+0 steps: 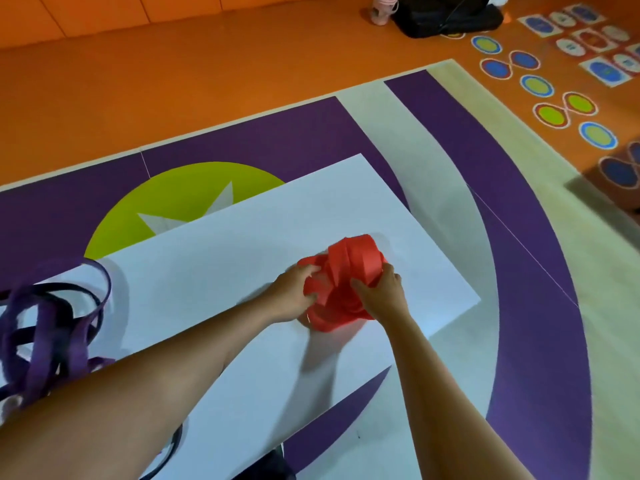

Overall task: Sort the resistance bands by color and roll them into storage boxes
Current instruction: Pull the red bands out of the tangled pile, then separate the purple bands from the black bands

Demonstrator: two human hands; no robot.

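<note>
Near the right end of the white sheet (207,271), gripping a loose wad of red bands (346,268) from both sides, low over the sheet. Left hand (292,296) with fingers curled into the folds on the wad's left; right hand (381,296) with thumb laid across the near folds and fingers wrapped over its right side. At the sheet's left end, a tangle of purple bands (55,341), well apart from the red.

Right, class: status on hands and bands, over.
Left hand and right hand both grip red bands on white sheet. Purple bands loose at far left, apart. No box in view.
</note>
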